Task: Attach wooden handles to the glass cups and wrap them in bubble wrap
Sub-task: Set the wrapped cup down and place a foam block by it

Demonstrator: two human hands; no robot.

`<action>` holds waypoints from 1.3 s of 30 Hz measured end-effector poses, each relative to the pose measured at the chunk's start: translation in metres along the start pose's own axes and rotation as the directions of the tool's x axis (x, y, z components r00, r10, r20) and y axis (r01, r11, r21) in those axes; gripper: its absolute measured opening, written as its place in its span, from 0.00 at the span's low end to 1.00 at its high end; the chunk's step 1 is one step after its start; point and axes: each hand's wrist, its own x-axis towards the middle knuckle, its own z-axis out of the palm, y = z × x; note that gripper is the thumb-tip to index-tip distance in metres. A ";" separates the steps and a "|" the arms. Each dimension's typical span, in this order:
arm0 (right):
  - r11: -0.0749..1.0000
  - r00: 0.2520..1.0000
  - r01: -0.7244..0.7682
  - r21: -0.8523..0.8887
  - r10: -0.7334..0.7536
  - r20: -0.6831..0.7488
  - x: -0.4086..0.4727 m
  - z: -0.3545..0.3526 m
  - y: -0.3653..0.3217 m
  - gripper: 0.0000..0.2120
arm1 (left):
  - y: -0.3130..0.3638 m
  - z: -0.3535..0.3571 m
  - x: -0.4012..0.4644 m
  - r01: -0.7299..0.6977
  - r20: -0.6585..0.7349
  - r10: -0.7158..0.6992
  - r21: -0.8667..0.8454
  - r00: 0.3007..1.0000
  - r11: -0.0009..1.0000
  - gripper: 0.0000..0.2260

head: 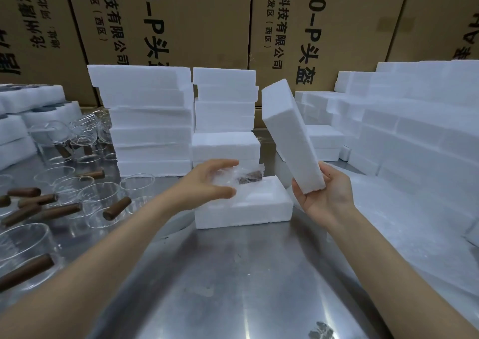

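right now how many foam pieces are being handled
2: foam lid tilted in the right hand; foam tray on the table beneath the left hand holding a wrapped cup. Others sit in stacks.

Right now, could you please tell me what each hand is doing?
Left hand: holding the wrapped cup over the foam box, fingers curled around it.
Right hand: gripping the foam lid, tilted above the box.
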 end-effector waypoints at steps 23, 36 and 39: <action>0.995 1.000 0.001 -0.098 0.001 0.023 -0.004 0.003 0.003 0.06 | -0.011 0.008 -0.006 -0.074 -0.023 0.083 0.267 0.996 0.961 0.29; 0.926 0.996 0.088 -0.366 -0.092 0.006 -0.002 0.005 0.013 0.10 | -0.024 0.013 -0.024 0.009 -0.402 -0.322 -0.612 0.857 0.791 0.27; 0.873 0.987 0.144 -0.466 -0.162 0.002 -0.002 0.007 0.020 0.13 | -0.016 0.014 -0.026 0.089 -0.246 -0.381 -0.730 0.891 0.678 0.39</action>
